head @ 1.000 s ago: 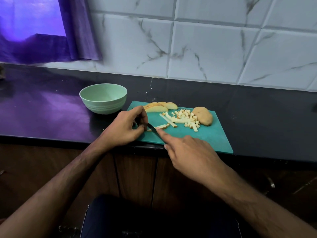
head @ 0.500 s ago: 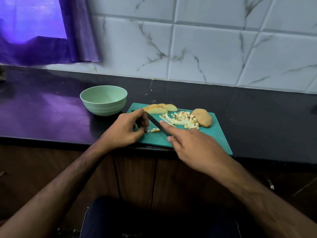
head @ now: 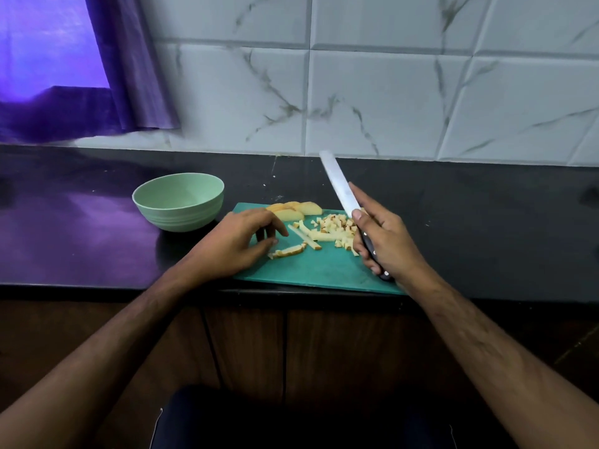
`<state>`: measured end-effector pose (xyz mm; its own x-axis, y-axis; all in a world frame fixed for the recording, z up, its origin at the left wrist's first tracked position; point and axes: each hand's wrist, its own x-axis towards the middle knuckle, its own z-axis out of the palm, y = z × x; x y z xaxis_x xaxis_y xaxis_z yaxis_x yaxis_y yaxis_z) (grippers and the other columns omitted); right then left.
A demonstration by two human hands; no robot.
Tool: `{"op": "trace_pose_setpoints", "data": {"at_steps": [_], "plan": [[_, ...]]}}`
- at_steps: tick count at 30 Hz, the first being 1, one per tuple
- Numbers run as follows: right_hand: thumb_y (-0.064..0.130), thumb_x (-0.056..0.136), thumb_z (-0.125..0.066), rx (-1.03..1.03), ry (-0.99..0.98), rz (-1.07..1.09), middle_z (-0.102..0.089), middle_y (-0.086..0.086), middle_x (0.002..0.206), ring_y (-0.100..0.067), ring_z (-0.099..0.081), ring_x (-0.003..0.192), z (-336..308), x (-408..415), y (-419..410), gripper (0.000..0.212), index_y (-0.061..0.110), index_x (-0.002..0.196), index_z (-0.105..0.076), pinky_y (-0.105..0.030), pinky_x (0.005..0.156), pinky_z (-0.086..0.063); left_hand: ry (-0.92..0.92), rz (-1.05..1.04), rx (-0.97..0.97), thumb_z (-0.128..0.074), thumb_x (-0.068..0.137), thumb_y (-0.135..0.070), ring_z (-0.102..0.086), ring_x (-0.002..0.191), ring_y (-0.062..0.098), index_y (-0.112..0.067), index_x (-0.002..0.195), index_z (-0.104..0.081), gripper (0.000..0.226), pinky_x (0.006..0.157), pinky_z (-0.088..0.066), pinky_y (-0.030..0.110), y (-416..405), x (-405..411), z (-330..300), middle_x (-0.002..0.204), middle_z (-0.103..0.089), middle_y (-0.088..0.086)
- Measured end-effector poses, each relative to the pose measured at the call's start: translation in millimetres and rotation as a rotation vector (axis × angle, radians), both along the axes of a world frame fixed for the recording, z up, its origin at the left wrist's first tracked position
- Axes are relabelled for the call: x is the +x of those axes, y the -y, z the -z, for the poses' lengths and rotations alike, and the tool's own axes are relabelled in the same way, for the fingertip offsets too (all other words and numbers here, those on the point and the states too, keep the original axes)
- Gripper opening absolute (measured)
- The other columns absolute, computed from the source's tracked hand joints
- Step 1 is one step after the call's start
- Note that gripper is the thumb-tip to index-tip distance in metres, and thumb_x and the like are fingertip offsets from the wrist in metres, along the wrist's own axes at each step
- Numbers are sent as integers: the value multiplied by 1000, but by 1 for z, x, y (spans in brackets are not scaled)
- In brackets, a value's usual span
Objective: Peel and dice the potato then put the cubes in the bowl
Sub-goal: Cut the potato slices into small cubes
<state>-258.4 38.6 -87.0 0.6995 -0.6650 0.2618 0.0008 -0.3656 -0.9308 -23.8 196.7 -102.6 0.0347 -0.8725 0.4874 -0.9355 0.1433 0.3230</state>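
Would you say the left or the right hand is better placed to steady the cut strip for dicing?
Left, probably. The left hand rests on the cutting board, fingertips beside the potato strip, holding nothing. The right hand grips the knife, blade raised.

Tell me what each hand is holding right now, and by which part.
The right hand grips the knife by its black handle, blade raised off the board. The left hand holds nothing; its fingertips rest by a potato strip.

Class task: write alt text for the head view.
A right hand grips a knife, blade raised, above a teal cutting board of potato cubes and strips. The left hand rests by one strip; a green bowl sits left.
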Motion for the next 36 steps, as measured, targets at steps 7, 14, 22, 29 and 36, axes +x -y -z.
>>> {"op": "trace_pose_setpoints", "data": {"at_steps": [7,14,22,29,36], "plan": [[24,110,-43,30,9,-35,-48,-9,58,-17,-33,36,5,0,3,47,50,149,-42,-19,33,-30,224,129,242,-67,95,-41,-61,92,-2,-36,110,-70,15,87,-50,44,53,-27,-30,105,-60,-17],[25,110,-43,49,15,-43,-49,-8,58,-15,-34,36,5,-1,4,46,51,149,-42,-19,34,-31,369,124,178,-72,91,-35,-63,77,9,-25,94,-75,11,77,-55,41,63,-39,-26,89,-63,-10],[26,110,-43,43,13,-47,-49,-5,57,-16,-35,37,6,0,5,47,51,150,-40,-22,36,-32,506,183,166,-59,96,-27,-62,75,22,-21,102,-70,13,70,-53,43,63,-33,-24,93,-59,-3],[25,110,-43,46,15,-46,-49,-7,57,-16,-34,36,6,0,5,47,50,150,-41,-19,34,-31,457,208,294,-66,92,-13,-59,82,17,-16,101,-72,11,73,-53,45,68,-31,-35,98,-59,-1],[27,110,-43,61,10,-43,-48,-7,58,-16,-34,37,4,-1,3,47,52,149,-40,-20,34,-30,570,198,367,-69,86,-35,-62,85,0,-36,98,-68,12,81,-46,34,75,-36,-53,101,-55,-16]]}}
